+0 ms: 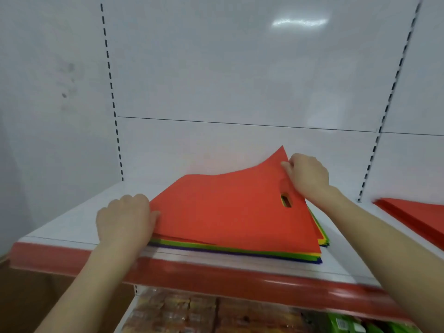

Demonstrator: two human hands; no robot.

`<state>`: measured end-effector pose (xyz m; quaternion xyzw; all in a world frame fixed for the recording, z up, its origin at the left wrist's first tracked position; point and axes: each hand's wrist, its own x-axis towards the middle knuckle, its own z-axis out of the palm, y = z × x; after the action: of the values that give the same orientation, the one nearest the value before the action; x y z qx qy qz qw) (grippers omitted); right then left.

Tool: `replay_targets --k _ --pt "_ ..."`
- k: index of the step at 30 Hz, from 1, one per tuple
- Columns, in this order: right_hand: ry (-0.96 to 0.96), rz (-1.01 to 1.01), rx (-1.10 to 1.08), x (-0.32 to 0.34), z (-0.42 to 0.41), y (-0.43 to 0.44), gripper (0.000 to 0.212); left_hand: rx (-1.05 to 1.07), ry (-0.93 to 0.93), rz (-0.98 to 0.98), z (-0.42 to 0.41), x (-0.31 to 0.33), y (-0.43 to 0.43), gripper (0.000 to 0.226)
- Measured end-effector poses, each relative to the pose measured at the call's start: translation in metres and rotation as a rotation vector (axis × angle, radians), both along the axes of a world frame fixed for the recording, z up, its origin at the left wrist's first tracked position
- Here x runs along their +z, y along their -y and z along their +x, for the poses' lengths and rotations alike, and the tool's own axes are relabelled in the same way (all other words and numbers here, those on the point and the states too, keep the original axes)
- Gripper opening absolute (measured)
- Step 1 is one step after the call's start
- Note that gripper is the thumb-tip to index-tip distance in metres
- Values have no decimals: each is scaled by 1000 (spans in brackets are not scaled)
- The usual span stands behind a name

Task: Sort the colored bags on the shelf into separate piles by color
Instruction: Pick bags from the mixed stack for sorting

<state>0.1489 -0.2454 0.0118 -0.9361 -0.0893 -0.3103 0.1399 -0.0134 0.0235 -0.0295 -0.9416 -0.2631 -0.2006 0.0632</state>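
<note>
A red bag [223,205] with a cut-out handle lies on top of a mixed stack of bags [240,252] whose green, yellow and dark blue edges show along the front. My right hand [308,175] pinches the red bag's far right corner and lifts it off the stack. At the stack's left edge, my left hand [126,218] has its fingers curled at the red bag's edge. A separate pile of red bags [418,216] lies at the far right of the white shelf [72,212].
The shelf has a red front rail [216,277] and a white back panel [240,80] with slotted uprights. Packaged goods [180,311] fill the shelf below. Bare shelf surface lies left of the stack and between the stack and the red pile.
</note>
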Motion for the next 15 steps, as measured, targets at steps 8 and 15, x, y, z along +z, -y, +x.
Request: replay_targets --k 8,15 --pt "75 416 33 7 -40 33 46 -364 449 -241 -15 -4 2 20" --pt "116 490 -102 6 -83 108 42 -553 503 -275 -18 -1 62 23"
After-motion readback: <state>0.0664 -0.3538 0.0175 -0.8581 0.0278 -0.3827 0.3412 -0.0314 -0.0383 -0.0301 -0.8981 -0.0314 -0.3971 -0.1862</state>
